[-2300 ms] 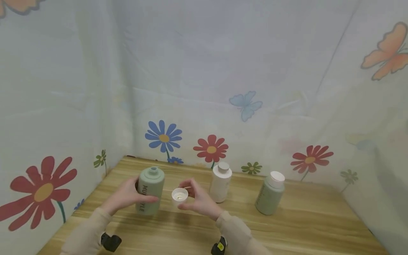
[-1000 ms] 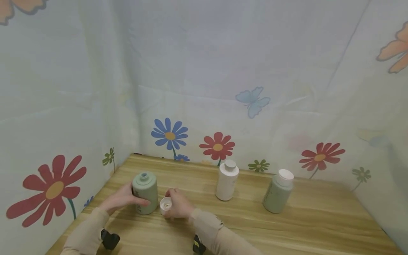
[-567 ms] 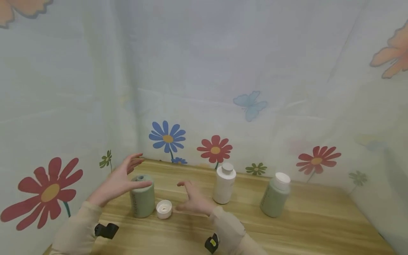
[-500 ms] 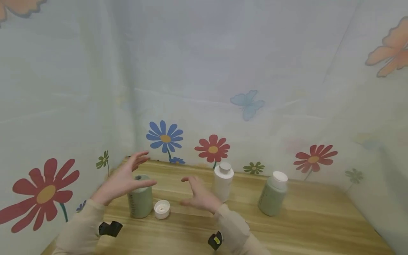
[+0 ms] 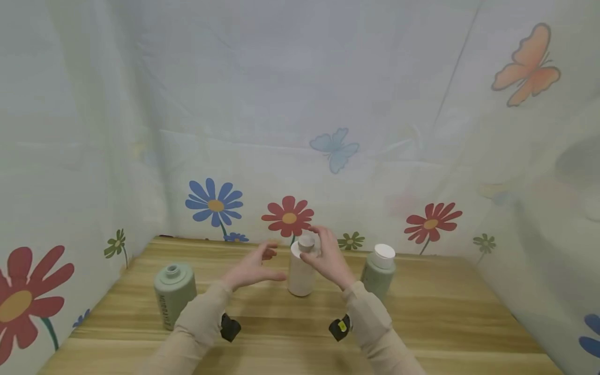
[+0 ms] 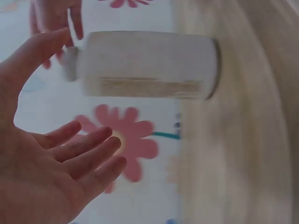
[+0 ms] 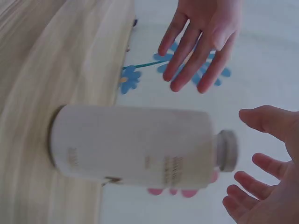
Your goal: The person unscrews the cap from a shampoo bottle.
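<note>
Closest, bottom of frame: L beige sleeve & R beige sleeve, a small black device at each wrist. Lower left, a sage-green cylindrical bottle stands upright, narrow neck open, lower part partly behind the L sleeve. Lower centre, L hand: fingers spread & released, near a white cylindrical bottle w/ pale grey cap. That white one's upright approx. centre, b/w both hands, on the wood-grain surface. R hand is up beside its cap, fingers loosely bent, also released; R wrist view shows a gap b/w fingertips & cap. Right of centre, partly behind R sleeve, a second sage-green bottle, white cap on. Far side: creased pale backdrop w/ printed flowers low down, an orange butterfly upper right.
</note>
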Available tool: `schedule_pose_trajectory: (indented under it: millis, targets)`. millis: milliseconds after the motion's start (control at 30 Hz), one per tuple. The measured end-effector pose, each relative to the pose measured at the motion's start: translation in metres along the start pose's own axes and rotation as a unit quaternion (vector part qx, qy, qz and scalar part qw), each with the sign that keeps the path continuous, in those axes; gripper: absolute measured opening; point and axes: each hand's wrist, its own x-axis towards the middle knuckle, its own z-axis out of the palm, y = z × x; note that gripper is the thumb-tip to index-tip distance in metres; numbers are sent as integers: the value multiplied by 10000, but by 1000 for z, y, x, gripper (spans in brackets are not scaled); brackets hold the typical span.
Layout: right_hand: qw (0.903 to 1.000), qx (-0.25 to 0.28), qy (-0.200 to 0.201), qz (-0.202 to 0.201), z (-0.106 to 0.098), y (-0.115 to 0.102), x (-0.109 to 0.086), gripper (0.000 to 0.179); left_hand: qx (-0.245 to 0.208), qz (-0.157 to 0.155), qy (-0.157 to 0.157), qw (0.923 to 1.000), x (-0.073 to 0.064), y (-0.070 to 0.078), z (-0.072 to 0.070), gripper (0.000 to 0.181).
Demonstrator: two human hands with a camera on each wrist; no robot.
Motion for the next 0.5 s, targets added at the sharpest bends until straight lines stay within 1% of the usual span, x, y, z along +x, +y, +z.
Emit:
schedule_pose_trajectory:
  millis: [100, 167, 233, 333, 500]
  targets:
    - [9993, 192, -30, 309, 3, 11, 1, 63, -233, -242, -125, 9994, 13, -11, 18, 83]
    - [9982, 370, -20, 467, 7, 16, 2, 63, -316, -381, -186, 9986, 19, -15, 28, 83]
    - [9972, 517, 10, 541, 11, 20, 3, 64, -348, -465, -158, 9982, 24, -16, 37, 85]
    - [9973, 604, 89, 408, 18, 22, 6, 62, -400, -415, -70, 9983, 31, -16, 47, 87]
    - [9979, 555, 278, 163, 26, 21, 12, 54, -497, -375, 129, 9980, 41, -17, 62, 85]
